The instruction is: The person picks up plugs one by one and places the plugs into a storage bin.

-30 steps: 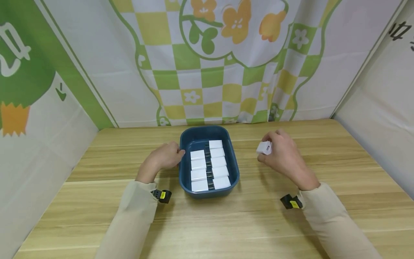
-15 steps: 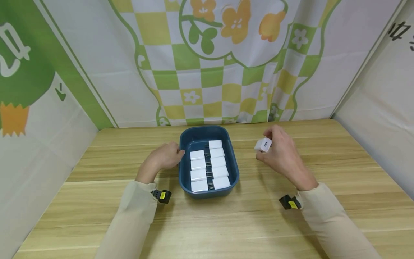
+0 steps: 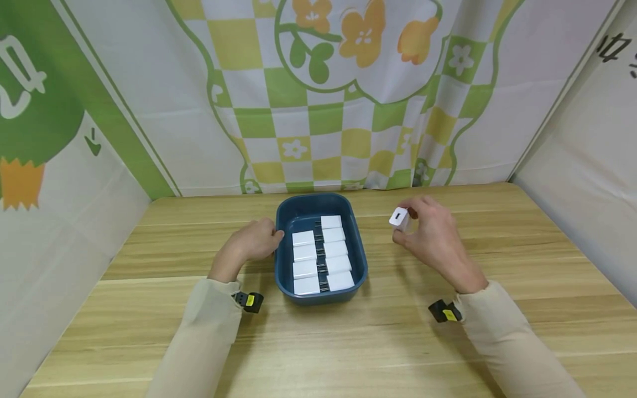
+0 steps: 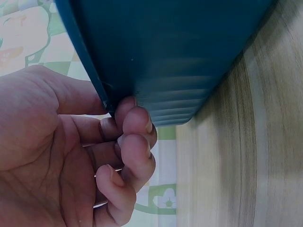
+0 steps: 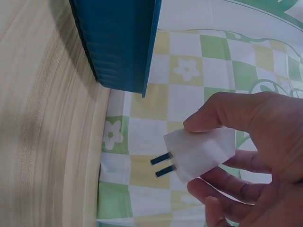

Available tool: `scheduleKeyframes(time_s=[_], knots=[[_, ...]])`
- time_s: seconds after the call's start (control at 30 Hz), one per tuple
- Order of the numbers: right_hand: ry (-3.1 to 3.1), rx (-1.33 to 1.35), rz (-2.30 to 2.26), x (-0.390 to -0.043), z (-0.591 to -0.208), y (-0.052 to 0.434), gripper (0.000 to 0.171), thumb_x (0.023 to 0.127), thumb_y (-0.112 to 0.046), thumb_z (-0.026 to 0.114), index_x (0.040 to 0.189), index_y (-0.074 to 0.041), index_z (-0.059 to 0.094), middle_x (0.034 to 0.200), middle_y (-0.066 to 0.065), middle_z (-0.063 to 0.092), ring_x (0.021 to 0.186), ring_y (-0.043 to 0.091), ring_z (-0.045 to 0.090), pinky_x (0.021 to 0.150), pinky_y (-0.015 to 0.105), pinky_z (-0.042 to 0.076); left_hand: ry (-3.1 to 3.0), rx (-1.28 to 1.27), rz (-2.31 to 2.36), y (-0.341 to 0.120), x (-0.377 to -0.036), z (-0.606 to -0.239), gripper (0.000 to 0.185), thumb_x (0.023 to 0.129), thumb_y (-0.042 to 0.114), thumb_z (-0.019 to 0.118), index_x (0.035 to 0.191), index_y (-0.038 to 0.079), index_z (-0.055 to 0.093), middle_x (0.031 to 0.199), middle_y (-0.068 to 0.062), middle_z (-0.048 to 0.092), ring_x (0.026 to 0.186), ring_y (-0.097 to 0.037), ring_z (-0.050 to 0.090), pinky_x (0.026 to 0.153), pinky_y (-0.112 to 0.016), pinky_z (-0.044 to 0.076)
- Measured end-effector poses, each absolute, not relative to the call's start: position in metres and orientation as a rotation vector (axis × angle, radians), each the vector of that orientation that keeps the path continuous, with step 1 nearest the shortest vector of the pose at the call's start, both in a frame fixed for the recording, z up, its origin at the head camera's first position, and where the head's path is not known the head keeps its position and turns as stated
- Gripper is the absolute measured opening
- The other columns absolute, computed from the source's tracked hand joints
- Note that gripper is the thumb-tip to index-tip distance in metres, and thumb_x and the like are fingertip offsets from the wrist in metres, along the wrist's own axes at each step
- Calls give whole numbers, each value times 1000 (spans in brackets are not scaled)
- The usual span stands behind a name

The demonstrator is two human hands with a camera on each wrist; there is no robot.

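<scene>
A white charger plug is pinched in the grip of the right hand, above the tabletop and to the right of the blue tray, apart from both. In the right wrist view the plug is held between the thumb and the fingers, with its two dark prongs free and pointing toward the tray wall. The left hand rests at the left rim of the tray; in the left wrist view its curled fingers are pressed against the tray's outer wall, the thumb lying over the rim.

Eight white plugs are already laid in two tight rows in the tray, and only the far end appears free. The held plug is gripped on its body by fingertips alone, so it could slip or turn if it is moved quickly. If it is lowered at a slant, its prongs may catch on the rim or knock the neat rows out of line. The tray could also slide on the smooth wood if the left hand's hold is loosened.
</scene>
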State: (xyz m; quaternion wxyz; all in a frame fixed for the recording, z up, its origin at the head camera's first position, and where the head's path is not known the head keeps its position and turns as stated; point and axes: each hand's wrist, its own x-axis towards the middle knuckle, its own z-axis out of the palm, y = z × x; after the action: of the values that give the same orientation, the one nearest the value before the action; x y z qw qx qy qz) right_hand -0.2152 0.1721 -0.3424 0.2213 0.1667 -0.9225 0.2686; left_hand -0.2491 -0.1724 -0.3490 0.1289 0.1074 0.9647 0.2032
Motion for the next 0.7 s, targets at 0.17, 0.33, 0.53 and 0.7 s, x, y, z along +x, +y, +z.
scheduleKeyframes(time_s=[0.17,0.33,0.53,0.7], knots=[[-2586,456,723,-216,-344,172,40,73,-3,78,111,0,69,100,18,62,87,35,60,73,48,50,2809,319,590,-172,-250,-349,43,107,22,44,68,9,58,62,-4,58,53,-15,45,52,-30,36],[-2619,456,710,-216,-345,170,41,74,-4,77,113,0,68,101,17,61,85,33,59,71,48,49,2817,319,584,-173,-250,-349,43,107,22,44,68,9,57,62,-4,58,54,-16,47,52,-31,37],[-2609,477,728,-216,-345,165,40,75,-6,82,111,2,66,100,16,64,87,33,61,76,50,46,2813,310,594,-173,-250,-350,43,107,22,45,70,8,59,62,-4,57,53,-16,46,52,-30,37],[-2579,510,737,-215,-343,162,38,77,-9,84,109,2,67,98,15,66,89,33,63,77,50,47,2809,301,594,-172,-250,-349,42,107,22,45,71,8,60,63,-4,57,54,-16,47,52,-30,38]])
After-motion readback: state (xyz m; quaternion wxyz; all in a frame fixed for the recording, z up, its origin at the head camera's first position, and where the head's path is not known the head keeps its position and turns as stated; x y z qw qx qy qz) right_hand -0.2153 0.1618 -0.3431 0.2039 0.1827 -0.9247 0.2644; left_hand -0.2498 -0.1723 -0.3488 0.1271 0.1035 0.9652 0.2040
